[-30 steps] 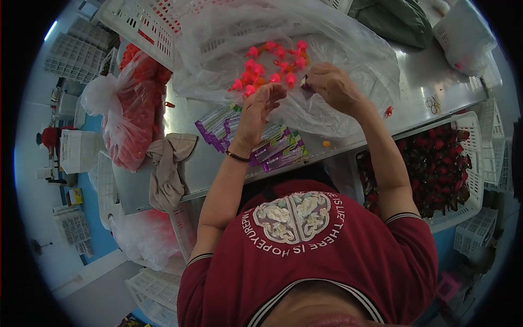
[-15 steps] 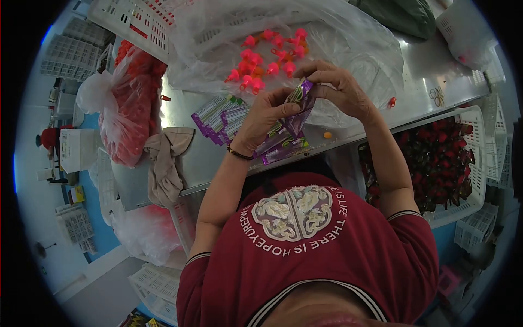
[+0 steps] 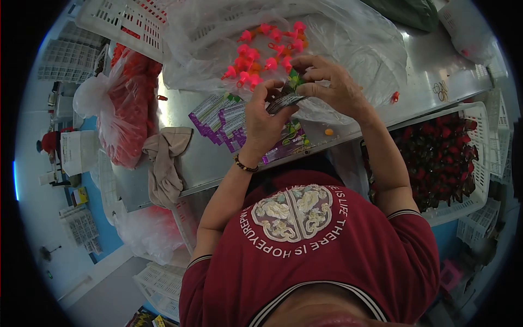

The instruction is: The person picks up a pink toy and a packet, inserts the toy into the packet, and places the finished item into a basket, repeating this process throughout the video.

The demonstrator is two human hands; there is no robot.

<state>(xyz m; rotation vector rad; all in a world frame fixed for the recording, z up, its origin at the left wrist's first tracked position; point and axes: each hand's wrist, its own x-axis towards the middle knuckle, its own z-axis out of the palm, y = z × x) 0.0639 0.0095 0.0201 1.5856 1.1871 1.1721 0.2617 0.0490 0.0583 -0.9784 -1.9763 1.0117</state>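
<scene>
Between my two hands is a small packet (image 3: 285,102), now showing a dark, shiny face and a green end. My left hand (image 3: 265,117) pinches its lower left part between thumb and fingers. At the packet's upper right, my right hand (image 3: 330,86) grips the green end with thumb and fingertips. Purple and white packets (image 3: 218,121) lie fanned on the metal table (image 3: 204,163) left of my left hand, and more packets (image 3: 291,143) lie beneath it. Pink and orange plastic pieces (image 3: 250,61) rest on clear plastic sheeting (image 3: 359,46) beyond my hands.
A white crate (image 3: 479,158) of dark red pieces stands at the right. On the left are a bag (image 3: 128,117) of red pieces and a beige cloth (image 3: 165,158). An orange piece (image 3: 328,132) lies near the table edge. A person (image 3: 50,141) is far left.
The packet has turned from its upright purple face to a flatter, dark face with a green end. My left hand has rotated and my right hand has moved slightly down.
</scene>
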